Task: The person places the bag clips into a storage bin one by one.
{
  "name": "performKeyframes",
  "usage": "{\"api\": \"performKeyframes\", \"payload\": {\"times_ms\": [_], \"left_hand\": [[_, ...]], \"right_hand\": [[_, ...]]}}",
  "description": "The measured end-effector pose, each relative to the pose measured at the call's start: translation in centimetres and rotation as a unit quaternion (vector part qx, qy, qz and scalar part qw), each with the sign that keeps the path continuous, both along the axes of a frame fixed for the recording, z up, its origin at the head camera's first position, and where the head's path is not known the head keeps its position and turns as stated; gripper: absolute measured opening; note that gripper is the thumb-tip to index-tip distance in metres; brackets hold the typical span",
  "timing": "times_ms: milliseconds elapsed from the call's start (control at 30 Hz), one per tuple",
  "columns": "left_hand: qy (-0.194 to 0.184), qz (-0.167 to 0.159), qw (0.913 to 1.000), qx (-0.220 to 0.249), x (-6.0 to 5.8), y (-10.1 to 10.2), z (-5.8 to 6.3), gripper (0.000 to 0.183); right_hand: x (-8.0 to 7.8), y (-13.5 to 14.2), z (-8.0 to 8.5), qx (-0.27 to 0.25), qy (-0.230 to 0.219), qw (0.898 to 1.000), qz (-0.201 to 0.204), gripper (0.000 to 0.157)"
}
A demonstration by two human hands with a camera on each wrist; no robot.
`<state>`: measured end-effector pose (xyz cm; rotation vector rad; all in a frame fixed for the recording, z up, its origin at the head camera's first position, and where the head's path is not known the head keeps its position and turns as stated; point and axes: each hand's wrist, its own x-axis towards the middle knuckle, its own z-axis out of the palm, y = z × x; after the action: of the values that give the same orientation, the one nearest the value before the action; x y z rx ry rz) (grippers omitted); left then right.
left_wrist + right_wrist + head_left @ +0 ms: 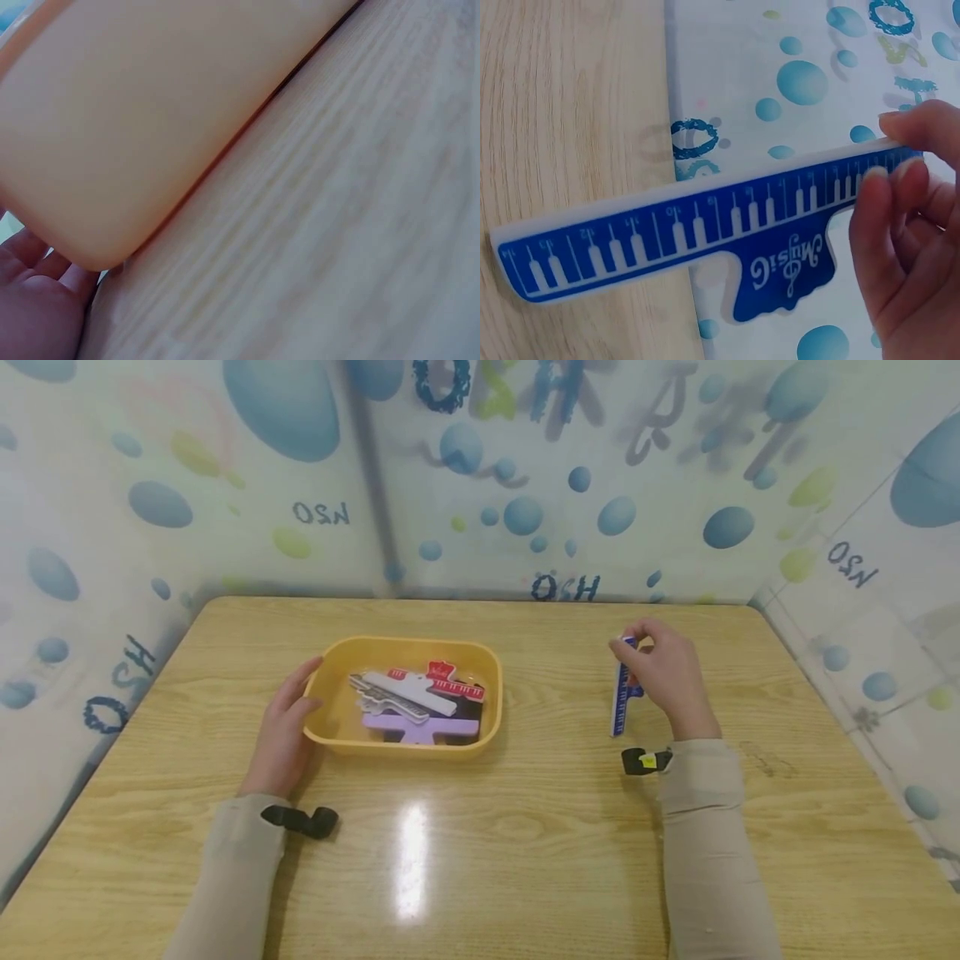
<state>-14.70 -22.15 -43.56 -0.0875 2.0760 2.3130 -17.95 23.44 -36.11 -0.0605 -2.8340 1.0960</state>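
Observation:
My right hand (667, 668) pinches one end of a blue sheet-music clip (619, 702) between thumb and fingers, and the clip hangs down over the right part of the table. In the right wrist view the clip (630, 247) shows white piano keys, ruler numbers and the word "Music" on its handle. My left hand (281, 727) holds the left end of a yellow plastic basket (405, 750), thumb at the rim. Inside lie a purple clip (382, 723), a red clip (442, 672), a white clip (412, 689) and others partly covered.
The wooden table (510, 860) carries the basket left of centre. Walls patterned with blue and green bubbles (522, 516) stand close behind the table and at both sides. A black strap (300, 820) sits on my left wrist, another strap (637, 762) on the right.

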Motion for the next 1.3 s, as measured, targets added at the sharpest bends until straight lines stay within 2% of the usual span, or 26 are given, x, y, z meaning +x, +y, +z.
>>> {"api": "performKeyframes", "payload": {"times_ms": [133,467,1033,1300], "left_hand": [[0.001,0.0,1.0,0.003,0.01,0.0,-0.05,0.049],[0.0,0.0,1.0,-0.007,0.06,-0.05,0.05,0.048],[0.001,0.0,1.0,-0.003,-0.05,-0.03,-0.01,0.049],[0.001,0.001,0.9998,-0.02,0.0,0.09,0.1,0.049]], "right_hand": [[-0.01,-0.1,0.14,-0.007,0.011,1.0,-0.011,0.04],[0.03,-0.02,0.3,-0.067,0.064,0.995,-0.035,0.041],[0.07,-0.35,0.56,-0.104,0.077,0.991,-0.029,0.04],[0.14,-0.41,0.55,-0.132,0.085,0.987,-0.025,0.035]]}}
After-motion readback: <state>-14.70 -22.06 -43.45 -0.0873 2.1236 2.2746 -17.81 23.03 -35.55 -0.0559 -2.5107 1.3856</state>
